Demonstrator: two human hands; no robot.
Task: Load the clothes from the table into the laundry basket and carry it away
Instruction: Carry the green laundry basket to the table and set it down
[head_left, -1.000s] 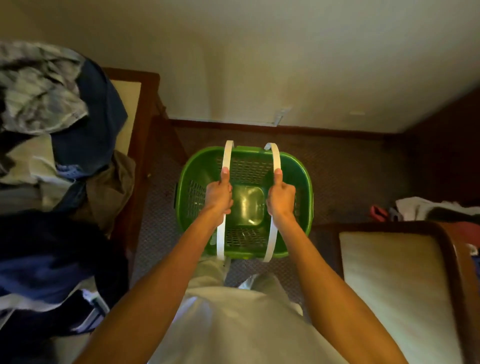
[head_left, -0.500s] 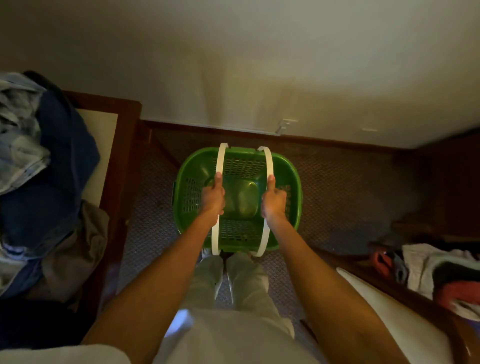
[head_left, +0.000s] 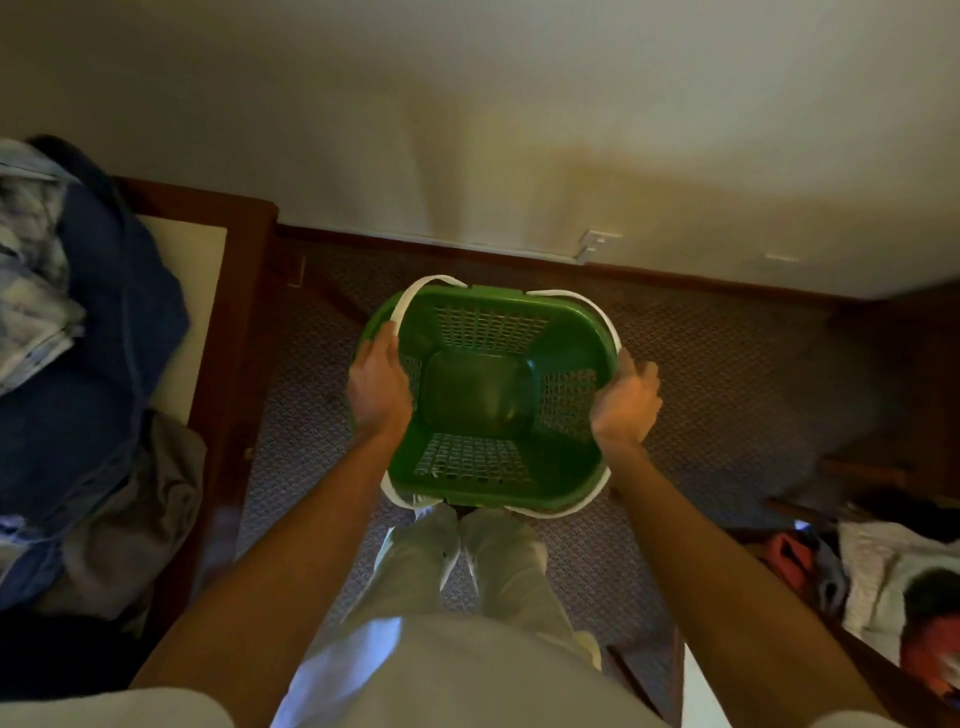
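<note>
Green plastic laundry basket (head_left: 488, 395) with holes in its sides sits low on the brown carpet (head_left: 701, 374), right in front of the person's feet, and it has nothing in it. The left hand (head_left: 376, 387) rests on the left rim with its fingers curled around the white handle (head_left: 402, 312) there. The right hand (head_left: 626, 400) cups the right rim next to the other white handle (head_left: 597, 312), but it is too blurry to tell if it really grips. Both handles lie folded out along the rim.

I think the step now is to set the basket down steady and leave the top wide open. To do it well, keep both sides level, let go softly, and leave the handles down so they do not block the clothes.

The pile of blue and grey clothes (head_left: 78, 364) lies on the wooden table (head_left: 244, 270) to the left, near the basket. More white and red clothes (head_left: 893, 582) lie on the right. The table's corner is close to the left arm and could bump it when reaching. The wall (head_left: 467, 130) is just behind the basket.
</note>
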